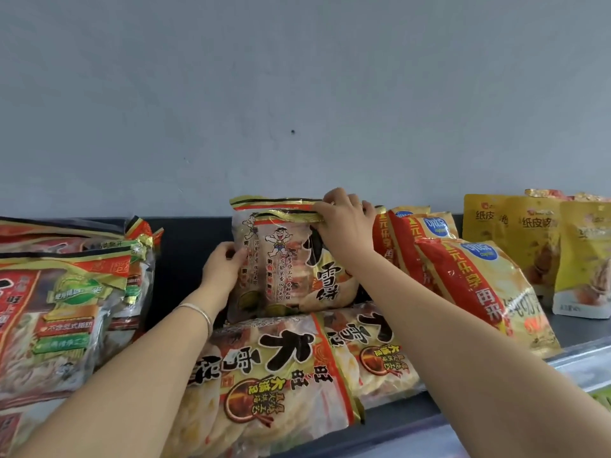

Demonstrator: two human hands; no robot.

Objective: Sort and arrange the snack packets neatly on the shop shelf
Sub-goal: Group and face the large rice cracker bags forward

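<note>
Left hand pinches packet side edge; right hand grips top seal.

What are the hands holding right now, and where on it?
Both hold the upright rice cracker packet: the left hand grips its left edge, and the right hand pinches its folded top seal.

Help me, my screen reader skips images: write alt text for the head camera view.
A person's left hand grips the side and right hand pinches the top seal of an upright rice-cracker packet on a shop shelf. It stands behind two similar flat packets, between stacked packets left and leaning red-and-yellow packets right.
</note>
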